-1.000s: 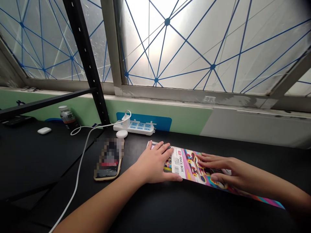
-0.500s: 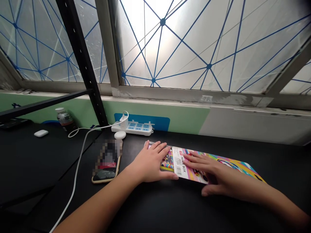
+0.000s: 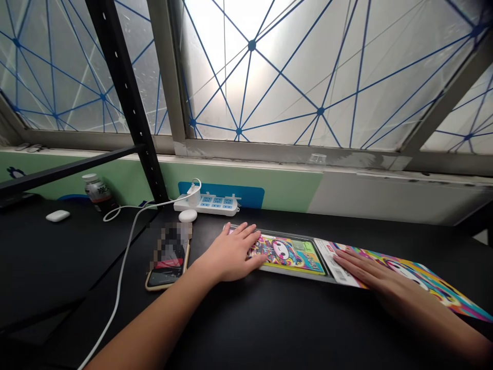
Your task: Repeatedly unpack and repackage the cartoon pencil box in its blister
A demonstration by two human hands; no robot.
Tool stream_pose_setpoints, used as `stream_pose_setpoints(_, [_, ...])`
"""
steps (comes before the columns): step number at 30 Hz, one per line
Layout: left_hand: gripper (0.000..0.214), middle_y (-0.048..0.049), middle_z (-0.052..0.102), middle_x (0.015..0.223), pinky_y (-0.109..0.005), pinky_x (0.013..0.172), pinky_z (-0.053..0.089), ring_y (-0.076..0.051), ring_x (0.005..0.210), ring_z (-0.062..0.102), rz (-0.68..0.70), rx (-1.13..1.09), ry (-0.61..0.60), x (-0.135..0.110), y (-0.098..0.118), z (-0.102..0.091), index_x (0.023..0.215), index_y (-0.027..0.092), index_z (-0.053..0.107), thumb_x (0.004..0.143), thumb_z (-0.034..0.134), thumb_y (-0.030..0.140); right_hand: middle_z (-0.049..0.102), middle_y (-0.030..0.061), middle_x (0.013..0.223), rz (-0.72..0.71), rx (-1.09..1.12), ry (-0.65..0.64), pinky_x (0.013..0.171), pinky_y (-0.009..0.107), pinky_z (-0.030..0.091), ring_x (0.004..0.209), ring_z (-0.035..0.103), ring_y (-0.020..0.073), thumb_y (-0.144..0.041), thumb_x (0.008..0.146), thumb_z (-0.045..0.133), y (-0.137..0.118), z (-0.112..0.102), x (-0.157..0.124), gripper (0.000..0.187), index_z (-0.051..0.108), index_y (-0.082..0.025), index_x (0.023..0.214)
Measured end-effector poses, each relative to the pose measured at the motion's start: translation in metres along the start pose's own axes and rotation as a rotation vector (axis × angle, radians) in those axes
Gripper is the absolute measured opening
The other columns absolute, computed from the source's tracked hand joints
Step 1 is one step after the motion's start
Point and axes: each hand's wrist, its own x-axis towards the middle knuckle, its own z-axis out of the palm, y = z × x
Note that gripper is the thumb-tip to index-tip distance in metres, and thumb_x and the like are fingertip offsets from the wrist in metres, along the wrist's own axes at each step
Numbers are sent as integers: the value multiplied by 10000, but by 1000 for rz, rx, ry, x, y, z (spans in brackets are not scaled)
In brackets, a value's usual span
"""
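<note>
A colourful pencil box [image 3: 292, 254] in a clear tray lies on the black desk [image 3: 269, 329] in front of me. My left hand [image 3: 231, 252] rests flat on its left end, fingers stretched out. A colourful card sleeve [image 3: 416, 280] with a white label is drawn off to the right of the box. My right hand [image 3: 370, 272] lies flat on that sleeve, fingers straight, and holds nothing.
A phone [image 3: 167, 257] lies left of my left hand, a white cable [image 3: 123, 267] beside it running to a white power strip [image 3: 206, 204] at the wall. A small white puck [image 3: 187, 216], a bottle [image 3: 95, 191], an earbud case [image 3: 57, 216] and a black rack post [image 3: 127, 103] stand further left.
My right hand has slid the card sleeve to the right, uncovering the pencil box in its tray. My left hand has stayed on the box's left end.
</note>
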Motion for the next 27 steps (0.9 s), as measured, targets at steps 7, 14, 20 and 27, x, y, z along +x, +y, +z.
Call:
stream_pose_setpoints(7, [619, -109, 304, 1609, -653, 1155, 181, -319, 1498, 225, -98, 35, 58, 3, -15, 0, 1505, 240, 386, 997, 312, 586, 499, -10, 1497, -46, -31, 325, 1039, 533, 504, 1258, 583, 339, -142, 872, 443, -18, -51, 2, 729, 321, -436, 1528])
stream_pose_setpoints(14, [528, -147, 341, 1592, -653, 1143, 216, -316, 1487, 261, -105, 80, 128, 8, -3, 9, 1453, 198, 451, 1025, 314, 476, 620, 71, 1386, -476, -18, 72, 1007, 482, 522, 1211, 626, 291, -79, 909, 427, -171, -11, 27, 585, 466, -254, 1466])
stream_pose_setpoints(20, [471, -130, 425, 1551, -567, 1151, 277, -304, 1458, 331, -67, 94, 153, 9, 1, 10, 1423, 212, 496, 1033, 340, 423, 618, 165, 1351, -500, 48, 43, 1039, 500, 470, 1244, 556, 337, -301, 953, 557, -221, 30, 89, 442, 548, -146, 1367])
stream_pose_setpoints(27, [491, -115, 429, 1551, -553, 1154, 280, -306, 1452, 343, -55, 82, 153, 12, -4, 10, 1433, 224, 492, 1030, 340, 459, 584, 110, 1368, -412, 241, 6, 1056, 504, 413, 1248, 511, 334, -632, 856, 628, -216, 21, 108, 648, 545, -241, 1366])
